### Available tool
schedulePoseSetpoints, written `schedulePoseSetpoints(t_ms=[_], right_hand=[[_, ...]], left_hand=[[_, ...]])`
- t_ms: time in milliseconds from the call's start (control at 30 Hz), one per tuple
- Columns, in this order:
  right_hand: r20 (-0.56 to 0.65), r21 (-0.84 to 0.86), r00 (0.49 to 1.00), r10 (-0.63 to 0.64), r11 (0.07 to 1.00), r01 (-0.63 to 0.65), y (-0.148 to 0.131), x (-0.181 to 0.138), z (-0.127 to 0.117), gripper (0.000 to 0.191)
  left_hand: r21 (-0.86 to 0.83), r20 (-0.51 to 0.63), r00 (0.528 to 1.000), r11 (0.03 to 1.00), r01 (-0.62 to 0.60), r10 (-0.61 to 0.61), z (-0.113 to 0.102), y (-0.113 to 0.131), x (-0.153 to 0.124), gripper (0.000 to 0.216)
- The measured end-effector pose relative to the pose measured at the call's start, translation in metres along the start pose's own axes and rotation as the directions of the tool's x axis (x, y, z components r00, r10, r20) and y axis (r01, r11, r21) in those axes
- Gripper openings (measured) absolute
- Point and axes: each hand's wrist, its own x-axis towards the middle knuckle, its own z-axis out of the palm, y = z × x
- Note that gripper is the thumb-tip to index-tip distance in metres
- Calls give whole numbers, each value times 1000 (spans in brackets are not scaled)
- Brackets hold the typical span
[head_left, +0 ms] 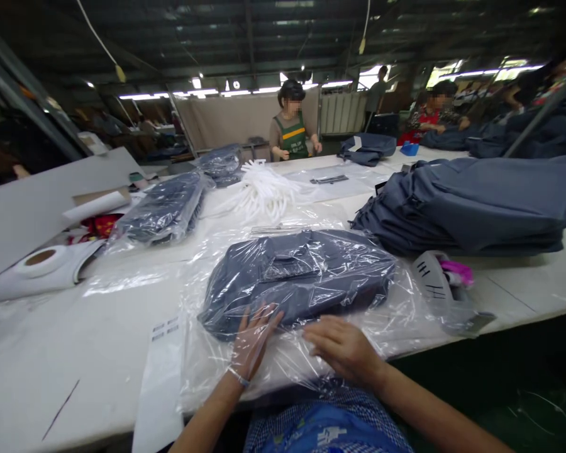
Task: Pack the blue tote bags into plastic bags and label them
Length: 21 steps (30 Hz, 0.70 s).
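A folded dark blue-grey garment (302, 274) lies inside a clear plastic bag (405, 302) on the white table (75, 352) in front of me. My left hand (253, 340) lies flat on the bag at the garment's near edge, fingers spread and open. My right hand (342, 347) rests palm down on the plastic just right of it, with the fingers curled toward the left hand. Whether those fingers pinch the plastic is hidden.
A stack of folded grey garments (471, 201) sits at the right, a grey tape dispenser (441, 286) beside it. Bagged garments (165, 211), white hangers (268, 189) and a tape roll (42, 261) lie to the left and behind. People stand at the far side of the table.
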Motion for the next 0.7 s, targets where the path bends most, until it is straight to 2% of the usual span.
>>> schedulePoseSetpoints(t_ms=[67, 133, 200, 267, 333, 367, 400, 433, 467, 500, 533, 567, 600, 633, 700], right_hand=[[-15, -127, 999, 47, 991, -48, 26, 25, 1, 45], [27, -226, 989, 148, 964, -139, 52, 33, 13, 61], [89, -270, 976, 200, 948, -170, 70, 25, 32, 71], [149, -283, 971, 188, 949, -140, 79, 9, 48, 76], [178, -289, 971, 159, 952, -103, 82, -7, 57, 77], [177, -293, 972, 152, 951, -95, 81, -12, 59, 77], [174, -296, 974, 144, 951, -88, 80, -16, 60, 77], [173, -297, 975, 136, 952, -80, 79, -18, 59, 76], [175, -296, 976, 128, 953, -72, 78, -19, 58, 75], [179, -294, 976, 123, 954, -66, 78, -19, 57, 75], [186, -292, 975, 120, 954, -61, 78, -19, 56, 74], [195, -290, 974, 118, 955, -57, 77, -18, 56, 74], [201, -286, 973, 115, 957, -54, 77, -18, 55, 74], [203, -282, 973, 113, 958, -53, 77, -18, 55, 74], [202, -269, 974, 105, 962, -48, 77, -20, 55, 76]], left_hand=[[-12, 1, 1000, 1000, -8, 8, 1, -2, 1, 64], [-65, 3, 1000, 998, -15, 16, 0, -3, 2, 64], [-146, -4, 1000, 989, -10, 10, -4, -1, -2, 64], [-222, -18, 1000, 975, 9, -13, -9, 7, -15, 63], [-350, -19, 994, 932, 91, -105, -17, 22, -37, 59], [-451, 0, 981, 876, 172, -193, -21, 31, -51, 56], [-582, 39, 953, 768, 266, -301, -26, 41, -64, 53], [-719, 105, 904, 596, 357, -415, -32, 50, -76, 54], [-833, 182, 844, 376, 405, -504, -38, 58, -85, 58], [-906, 267, 781, 129, 403, -564, -44, 63, -91, 63], [-928, 346, 720, -109, 355, -602, -51, 65, -93, 67], [-913, 407, 667, -303, 274, -623, -57, 64, -92, 69], [-877, 457, 614, -441, 190, -644, -63, 60, -88, 68], [-842, 498, 548, -526, 120, -672, -69, 54, -82, 67], [-814, 555, 347, -579, 42, -756, -79, 38, -72, 56]])
